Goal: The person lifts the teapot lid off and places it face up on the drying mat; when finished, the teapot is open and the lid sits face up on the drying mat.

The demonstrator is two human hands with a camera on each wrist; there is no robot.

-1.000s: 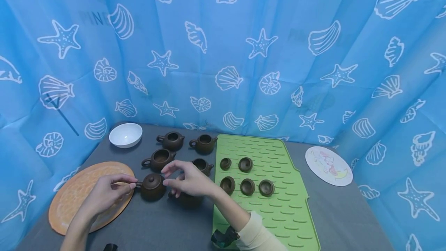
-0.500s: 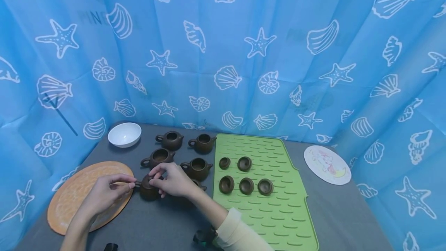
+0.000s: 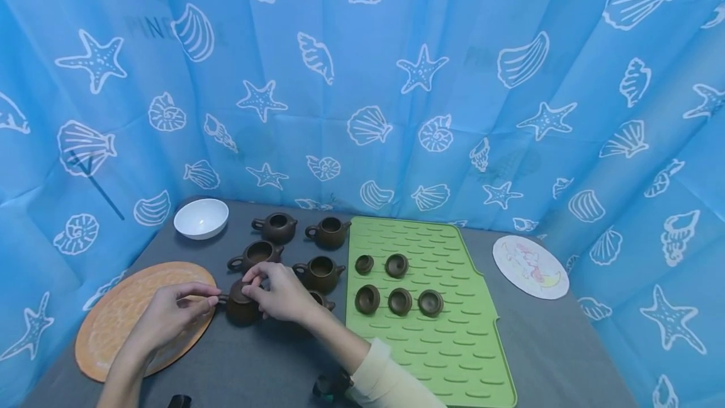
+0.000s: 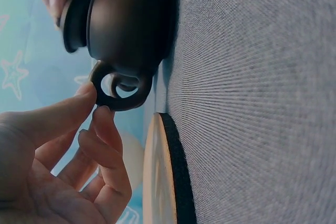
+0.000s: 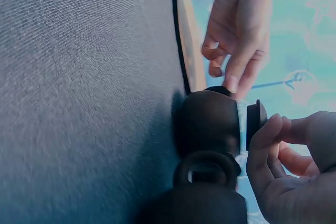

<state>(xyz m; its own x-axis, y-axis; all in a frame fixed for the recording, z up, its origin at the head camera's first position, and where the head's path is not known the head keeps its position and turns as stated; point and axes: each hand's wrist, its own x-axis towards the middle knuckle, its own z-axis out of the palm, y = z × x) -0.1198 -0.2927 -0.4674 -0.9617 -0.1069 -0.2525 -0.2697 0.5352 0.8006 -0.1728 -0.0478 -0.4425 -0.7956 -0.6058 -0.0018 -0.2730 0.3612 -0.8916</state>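
Note:
A dark brown teapot (image 3: pixel 242 315) stands on the grey cloth. My left hand (image 3: pixel 167 320) pinches its ring-shaped handle (image 4: pixel 122 100) between thumb and fingertips. With thumb and fingers my right hand (image 3: pixel 280 294) grips the teapot's lid (image 5: pixel 255 125) by its top. In the right wrist view a narrow gap shows between the lid and the pot body (image 5: pixel 207 121), so the lid is just off the rim. The left wrist view has the lid (image 4: pixel 75 20) slightly tilted beside the opening. From the head view the right hand covers most of the lid.
Several lidless brown teapots (image 3: pixel 320 273) stand behind and beside the hands. On the right, a green mat (image 3: pixel 453 345) bears several small hollow brown pieces (image 3: pixel 399 301). An orange round board (image 3: pixel 96 345) lies left, a white bowl (image 3: pixel 201 219) behind, a white disc (image 3: pixel 529 267) far right.
My right hand has moved left to the teapot and taken hold of its lid, which is now lifted slightly. My left hand stays on the handle.

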